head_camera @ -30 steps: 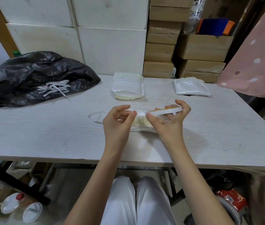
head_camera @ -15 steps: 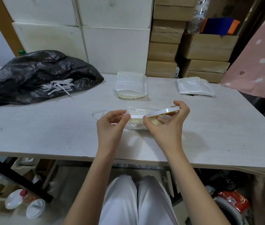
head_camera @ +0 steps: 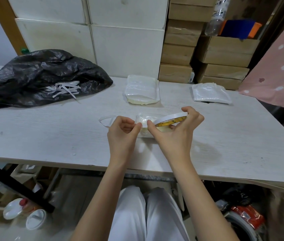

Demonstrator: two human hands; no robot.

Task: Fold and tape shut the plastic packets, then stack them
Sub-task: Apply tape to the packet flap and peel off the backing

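tape roll (head_camera: pixel 170 120) in right hand (head_camera: pixel 176 134), left hand (head_camera: pixel 123 132) pinching (tape end)

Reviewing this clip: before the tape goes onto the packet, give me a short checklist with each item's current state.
1. Tape roll gripped in right hand: ok.
2. Tape end pinched by left hand: ok.
3. Packet on table below the hands: ok.
4. Packet fold holding: cannot tell, hands hide it.
5. Finished stack clear of the hands: ok.
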